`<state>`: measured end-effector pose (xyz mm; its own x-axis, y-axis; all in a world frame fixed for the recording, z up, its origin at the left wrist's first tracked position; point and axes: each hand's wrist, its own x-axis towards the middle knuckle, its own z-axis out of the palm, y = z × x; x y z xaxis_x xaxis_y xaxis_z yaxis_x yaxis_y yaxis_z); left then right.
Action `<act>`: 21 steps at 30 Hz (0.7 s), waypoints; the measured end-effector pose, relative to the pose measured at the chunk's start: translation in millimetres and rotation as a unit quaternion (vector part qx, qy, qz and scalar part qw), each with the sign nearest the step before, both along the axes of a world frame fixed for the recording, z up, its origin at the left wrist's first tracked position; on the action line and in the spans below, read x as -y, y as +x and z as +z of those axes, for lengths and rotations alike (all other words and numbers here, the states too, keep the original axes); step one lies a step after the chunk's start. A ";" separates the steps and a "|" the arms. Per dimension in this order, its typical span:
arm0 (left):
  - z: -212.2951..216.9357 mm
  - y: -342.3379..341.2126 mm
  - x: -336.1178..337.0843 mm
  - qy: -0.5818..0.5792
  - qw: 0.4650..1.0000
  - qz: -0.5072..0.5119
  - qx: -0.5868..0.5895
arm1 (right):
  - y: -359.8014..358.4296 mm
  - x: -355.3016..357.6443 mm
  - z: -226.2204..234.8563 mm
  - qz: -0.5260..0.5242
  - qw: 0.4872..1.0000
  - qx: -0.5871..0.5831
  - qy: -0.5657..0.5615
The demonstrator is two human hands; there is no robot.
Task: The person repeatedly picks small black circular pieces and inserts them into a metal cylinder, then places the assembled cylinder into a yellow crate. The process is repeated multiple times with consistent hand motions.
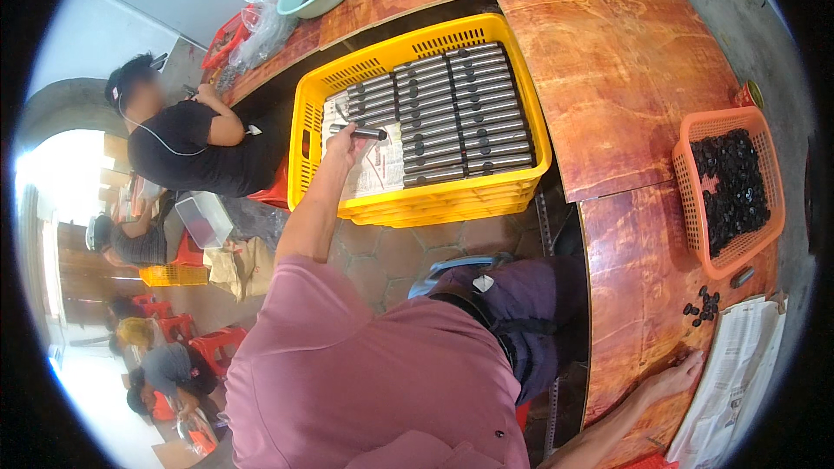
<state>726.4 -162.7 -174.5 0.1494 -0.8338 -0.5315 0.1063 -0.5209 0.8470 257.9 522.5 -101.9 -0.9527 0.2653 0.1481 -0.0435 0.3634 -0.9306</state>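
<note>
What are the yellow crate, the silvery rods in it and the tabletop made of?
Crate: molded plastic, probably; shiny, evenly yellow, slotted walls. Rods: likely metal, polished, with bright streaks along them. Tabletop: varnished wood or printed sheet; reddish swirls and gloss leave both open.

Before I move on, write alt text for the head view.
The person's left hand holds a black-and-silver cylinder over a yellow crate holding rows of similar cylinders. The right hand is over a reddish-brown table, near printed sheets and an orange basket of black parts.
</note>
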 end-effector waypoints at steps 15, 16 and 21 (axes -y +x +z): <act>-76.1 -24.1 21.4 0.123 0.992 0.025 -0.029 | 4.6 0.1 2.7 0.037 0.997 0.016 0.061; -75.4 -26.7 20.4 0.138 0.989 0.025 -0.036 | 5.3 1.0 4.1 0.036 0.996 0.018 0.074; -68.0 -35.5 3.8 0.106 0.994 0.001 -0.014 | 7.3 12.5 8.1 0.034 0.999 0.007 0.038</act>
